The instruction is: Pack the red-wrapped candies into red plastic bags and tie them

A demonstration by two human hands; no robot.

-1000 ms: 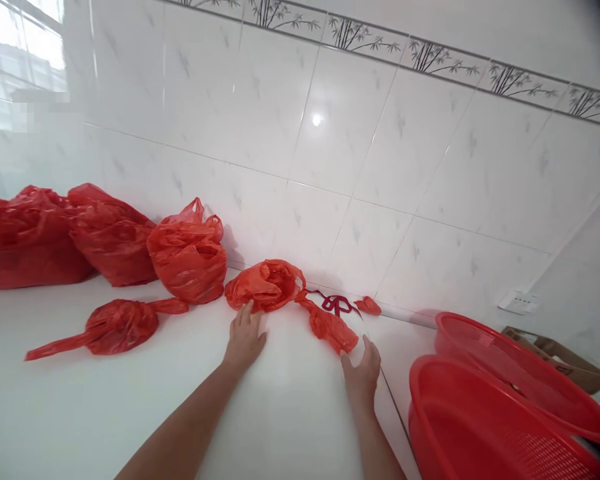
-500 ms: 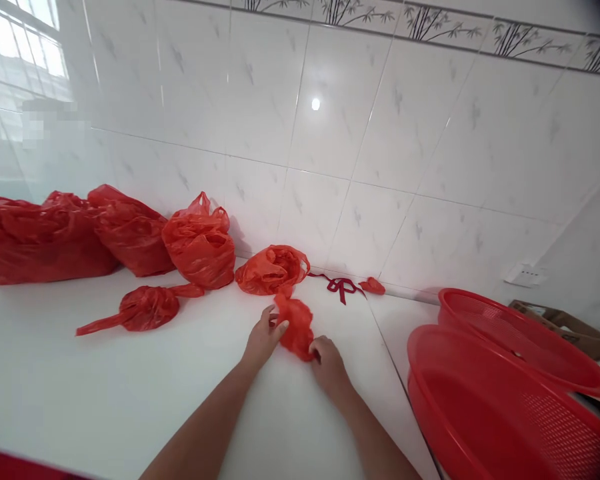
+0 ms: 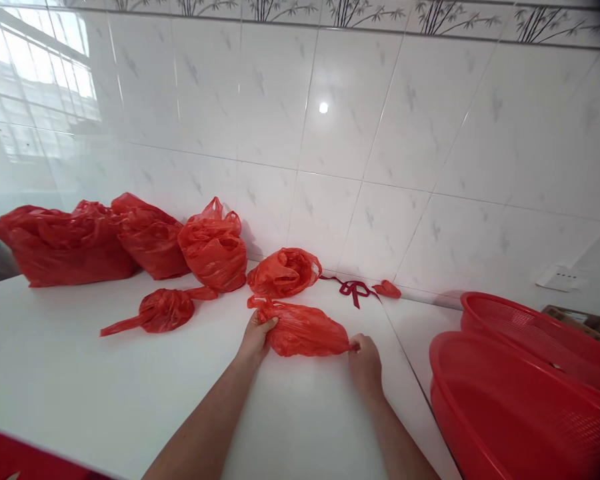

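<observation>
A thin red plastic bag is stretched sideways between my hands, just over the white table. My left hand grips its left end near the handle loops, thumb on top. At the other end, my right hand pinches a gathered corner of the bag. Close behind lies another crumpled red plastic bag, its loop open to the right. To the left rests a knotted red bag with two twisted tails.
Several full red bags line the tiled wall at the left. A dark red ribbon and a small red scrap lie by the wall. Two red plastic baskets stand at the right, near a cardboard box and a wall socket.
The bag has gone from bunched up to pulled out lengthwise. My right hand has moved right, away from the left one. The view has shifted slightly left.
</observation>
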